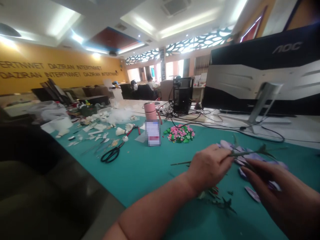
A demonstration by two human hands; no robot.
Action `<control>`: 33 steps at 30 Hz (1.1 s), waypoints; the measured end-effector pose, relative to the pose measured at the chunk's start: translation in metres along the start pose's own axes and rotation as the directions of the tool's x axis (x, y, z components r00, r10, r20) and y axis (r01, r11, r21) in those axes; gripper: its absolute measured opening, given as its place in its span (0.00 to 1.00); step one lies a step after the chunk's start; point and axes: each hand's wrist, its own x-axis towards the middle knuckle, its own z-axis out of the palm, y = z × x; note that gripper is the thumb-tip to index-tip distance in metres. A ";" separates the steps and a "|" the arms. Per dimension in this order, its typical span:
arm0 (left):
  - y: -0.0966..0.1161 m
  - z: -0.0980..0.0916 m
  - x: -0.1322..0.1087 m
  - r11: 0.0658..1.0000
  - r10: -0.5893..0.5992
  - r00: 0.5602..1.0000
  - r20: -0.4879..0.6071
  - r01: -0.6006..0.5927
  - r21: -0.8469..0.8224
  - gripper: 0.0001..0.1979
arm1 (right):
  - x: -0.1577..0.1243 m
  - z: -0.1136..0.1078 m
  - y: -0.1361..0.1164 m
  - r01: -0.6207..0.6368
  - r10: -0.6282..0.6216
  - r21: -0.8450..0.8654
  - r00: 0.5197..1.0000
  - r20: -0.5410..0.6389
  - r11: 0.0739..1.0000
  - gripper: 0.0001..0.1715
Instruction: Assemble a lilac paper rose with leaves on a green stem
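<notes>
1. Left hand [207,168] is closed in a fist around a dark green artificial flower stem [246,153], which sticks out on both sides of the grip.
2. Right hand [277,196] is partly open, its fingers [252,170] reaching toward the stem over loose lilac petals [252,194]; I cannot tell whether it has hold of anything.
3. Both hands work to the right of a pink flask [150,111], the landmark here, above a green work mat [150,180]. Dark green leaves [222,201] lie on the mat just under the hands.
4. Nearer the flask, a blurred card [153,133] stands in front of it, and a heap of small pink and green pieces [179,133] lies to its right.
5. Left of the flask are black scissors [112,152] and scattered white feather pieces [122,130].
6. Behind the flask, a black computer tower [183,95] and tangled cables [190,116] stand in the way of the room beyond. Farther right, the back of an AOC monitor [262,66] blocks more of it. A seated person [150,81] is visible far beyond the flask.
</notes>
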 end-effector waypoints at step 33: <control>-0.016 -0.012 -0.021 0.986 -0.168 0.970 -0.174 0.164 -0.038 0.14 | 0.013 0.013 -0.015 -0.388 0.247 0.409 0.901 0.356 0.826 0.15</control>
